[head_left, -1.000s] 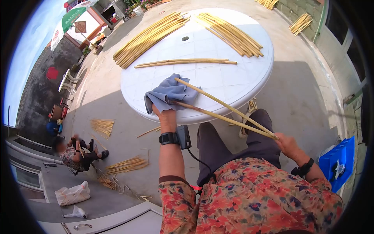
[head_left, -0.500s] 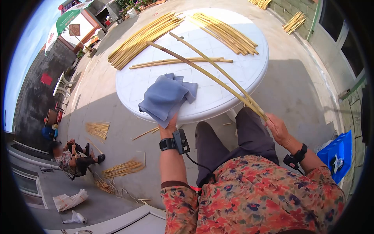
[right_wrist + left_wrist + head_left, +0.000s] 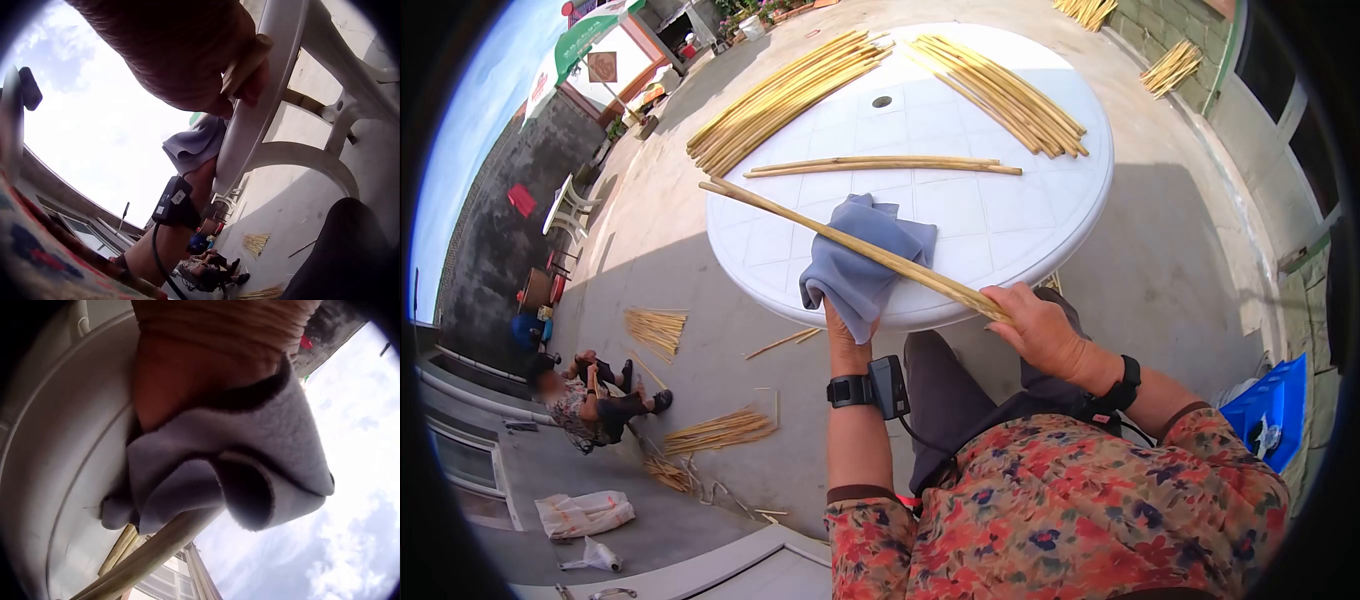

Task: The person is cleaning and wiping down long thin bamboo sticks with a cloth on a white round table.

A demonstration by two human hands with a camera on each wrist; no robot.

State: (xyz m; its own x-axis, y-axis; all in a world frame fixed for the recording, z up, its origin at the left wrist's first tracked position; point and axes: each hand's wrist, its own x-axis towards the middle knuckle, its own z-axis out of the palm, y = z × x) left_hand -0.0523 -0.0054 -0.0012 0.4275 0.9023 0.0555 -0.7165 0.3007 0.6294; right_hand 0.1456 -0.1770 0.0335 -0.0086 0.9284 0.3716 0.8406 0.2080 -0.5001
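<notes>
A grey-blue cloth (image 3: 835,272) covers my left hand (image 3: 836,325) at the near edge of the white round table (image 3: 1040,215). Its fingers are hidden beneath the folds; the left wrist view shows only the heel of the hand (image 3: 172,381) and the draped cloth (image 3: 250,437). Across the top of the cloth lie two long yellowish sticks (image 3: 910,268), side by side, slanting to the far left. My right hand (image 3: 1040,325) grips their near ends, thumb along the top. In the right wrist view a stick end (image 3: 247,65) pokes out of that hand.
Two large piles of sticks, one at left (image 3: 785,100) and one at right (image 3: 1000,95), lie on the table, with a few sticks (image 3: 880,165) between. A blue crate (image 3: 1270,410) stands at right. Another person (image 3: 590,395) sits at left near stick bundles (image 3: 718,430).
The two sticks came out of the cloth, spread apart over the table, then came together and down across the cloth. My right hand moved left and toward the table. My left hand stayed under the cloth.
</notes>
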